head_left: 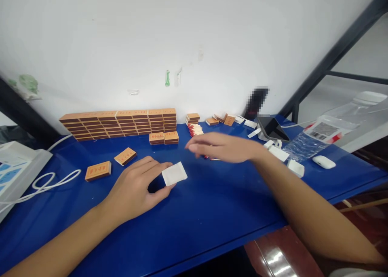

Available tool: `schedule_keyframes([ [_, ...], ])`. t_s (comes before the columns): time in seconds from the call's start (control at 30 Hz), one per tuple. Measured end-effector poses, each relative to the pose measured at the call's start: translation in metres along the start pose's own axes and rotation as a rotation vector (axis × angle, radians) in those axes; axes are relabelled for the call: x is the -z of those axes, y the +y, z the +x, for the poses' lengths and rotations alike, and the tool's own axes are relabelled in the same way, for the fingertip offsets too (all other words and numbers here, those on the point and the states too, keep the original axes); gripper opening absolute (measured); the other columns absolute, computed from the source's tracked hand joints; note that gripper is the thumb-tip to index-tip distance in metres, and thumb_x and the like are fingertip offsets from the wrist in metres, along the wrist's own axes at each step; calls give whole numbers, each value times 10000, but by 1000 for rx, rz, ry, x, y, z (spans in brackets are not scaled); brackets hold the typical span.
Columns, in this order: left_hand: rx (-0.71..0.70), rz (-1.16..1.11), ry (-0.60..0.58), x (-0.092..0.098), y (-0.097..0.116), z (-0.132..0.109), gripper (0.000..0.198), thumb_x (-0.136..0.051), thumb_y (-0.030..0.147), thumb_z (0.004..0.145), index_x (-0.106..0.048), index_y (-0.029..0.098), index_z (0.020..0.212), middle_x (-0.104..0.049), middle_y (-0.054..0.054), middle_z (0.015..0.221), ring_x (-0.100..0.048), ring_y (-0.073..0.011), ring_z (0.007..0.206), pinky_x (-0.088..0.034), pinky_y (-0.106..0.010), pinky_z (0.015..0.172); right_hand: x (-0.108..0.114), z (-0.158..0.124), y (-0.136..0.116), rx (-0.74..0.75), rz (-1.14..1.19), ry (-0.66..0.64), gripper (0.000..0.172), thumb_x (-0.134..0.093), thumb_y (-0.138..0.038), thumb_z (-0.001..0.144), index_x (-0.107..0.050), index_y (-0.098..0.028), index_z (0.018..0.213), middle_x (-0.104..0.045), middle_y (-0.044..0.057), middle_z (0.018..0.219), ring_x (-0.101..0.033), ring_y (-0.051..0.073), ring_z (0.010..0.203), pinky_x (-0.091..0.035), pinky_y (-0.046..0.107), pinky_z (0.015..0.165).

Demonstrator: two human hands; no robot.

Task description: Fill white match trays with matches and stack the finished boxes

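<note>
My left hand [142, 182] grips a small white matchbox tray [175, 174] by its edges, between thumb and fingers, just over the blue table. Whether anything lies inside the tray cannot be made out. My right hand [222, 146] is over the table to the right of the tray, fingers stretched out to the left and slightly blurred, with nothing visible in them. Just behind it lies a pile of red-tipped matches [195, 129], and a few more match heads peek out beneath the hand. Two closed matchboxes [98, 171] [125, 156] lie left of my left hand.
Stacked matchboxes [121, 123] line the wall, with two short stacks [163, 138] in front. Loose matchboxes [229, 119] lie behind the right hand. A dark-screened device [273, 129], plastic bottle [321, 133], white earbud case [324, 161] and white cable [57, 180] occupy the sides.
</note>
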State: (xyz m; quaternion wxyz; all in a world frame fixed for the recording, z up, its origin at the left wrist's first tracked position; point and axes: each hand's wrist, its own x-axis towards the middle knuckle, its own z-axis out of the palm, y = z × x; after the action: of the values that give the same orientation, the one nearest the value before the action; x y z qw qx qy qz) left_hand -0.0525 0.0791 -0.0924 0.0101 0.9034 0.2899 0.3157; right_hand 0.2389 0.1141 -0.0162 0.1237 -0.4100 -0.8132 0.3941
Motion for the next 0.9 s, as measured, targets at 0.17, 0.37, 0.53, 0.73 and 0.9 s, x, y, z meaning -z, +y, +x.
schedule_keyframes([
  [0.17,130,-42,-157,-1,0,0,395,-690,391,975,-692,225,1333,-743,-85,1190,-674,-276,1083,-580,-436,920,43,-33,35,-326,-401,61,479,-762,-629,813,-741,-207,1039,-713,59,929,-637,209,780,-433,321,650],
  [0.37,212,-109,-171,0,1,1,439,-715,473,947,-685,265,1333,-731,-64,1251,-660,-281,1141,-565,-441,970,37,-29,53,-365,-417,2,398,-801,-532,781,-759,-201,998,-722,56,919,-641,203,769,-423,308,636],
  [0.53,216,-89,-163,-1,1,3,309,-712,485,949,-742,260,1159,-736,-55,1130,-662,-259,1025,-558,-419,888,27,-23,43,-348,-380,-50,212,-702,-391,872,-759,-186,872,-711,43,803,-601,175,697,-407,295,606],
  [0.73,209,-75,-143,0,1,1,272,-720,481,947,-751,235,1059,-723,-57,1028,-648,-241,949,-560,-396,810,19,-24,35,-244,-387,-46,177,-658,-327,909,-727,-174,851,-698,49,785,-572,169,674,-403,301,629],
  [0.9,180,-100,-115,-1,3,2,239,-725,432,954,-747,241,1097,-723,-58,1038,-648,-234,947,-568,-396,809,5,-20,26,-68,-245,38,192,-646,-354,961,-726,-181,935,-706,46,846,-579,167,709,-412,297,634],
])
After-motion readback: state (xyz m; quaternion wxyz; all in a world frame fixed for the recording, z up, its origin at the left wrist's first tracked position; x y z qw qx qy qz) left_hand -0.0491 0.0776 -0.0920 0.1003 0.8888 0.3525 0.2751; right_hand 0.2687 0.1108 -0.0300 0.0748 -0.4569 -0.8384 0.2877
